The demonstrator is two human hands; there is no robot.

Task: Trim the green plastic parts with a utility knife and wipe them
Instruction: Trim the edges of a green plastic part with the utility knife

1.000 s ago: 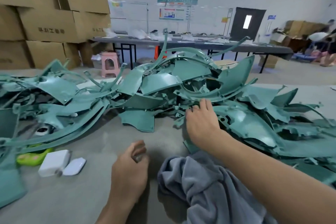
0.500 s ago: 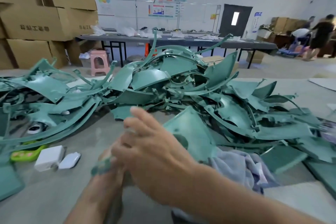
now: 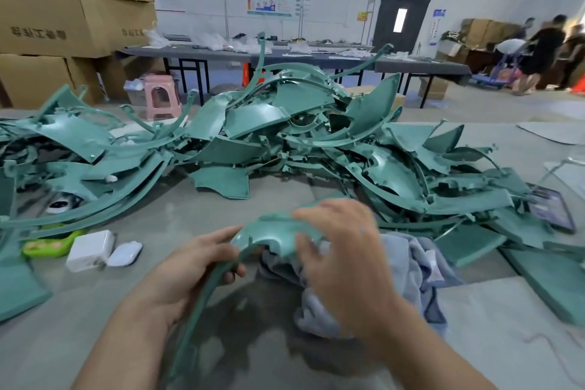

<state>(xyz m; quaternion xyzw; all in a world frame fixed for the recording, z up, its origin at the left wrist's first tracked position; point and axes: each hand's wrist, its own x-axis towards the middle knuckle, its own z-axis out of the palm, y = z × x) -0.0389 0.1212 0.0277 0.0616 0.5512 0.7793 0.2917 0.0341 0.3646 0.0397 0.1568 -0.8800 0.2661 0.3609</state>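
A curved green plastic part (image 3: 272,229) with a long thin arm hangs just above the grey table, held between both hands. My left hand (image 3: 196,258) grips its narrow arm from the left, fingers curled round it. My right hand (image 3: 340,258) holds the wide end from above, thumb under the edge. Below the right hand lies a crumpled grey-blue cloth (image 3: 408,266). A big pile of green plastic parts (image 3: 285,136) spreads across the table behind. No utility knife shows.
A white charger block (image 3: 90,249), a small white case (image 3: 125,253) and a lime green item (image 3: 47,244) lie at the left. A tablet (image 3: 552,209) lies at the right. Cardboard boxes (image 3: 63,19) are stacked far left; people stand far right.
My right hand pulled one green part out of the pile toward me. Both hands now hold it low over the cloth, and the view has shifted right.
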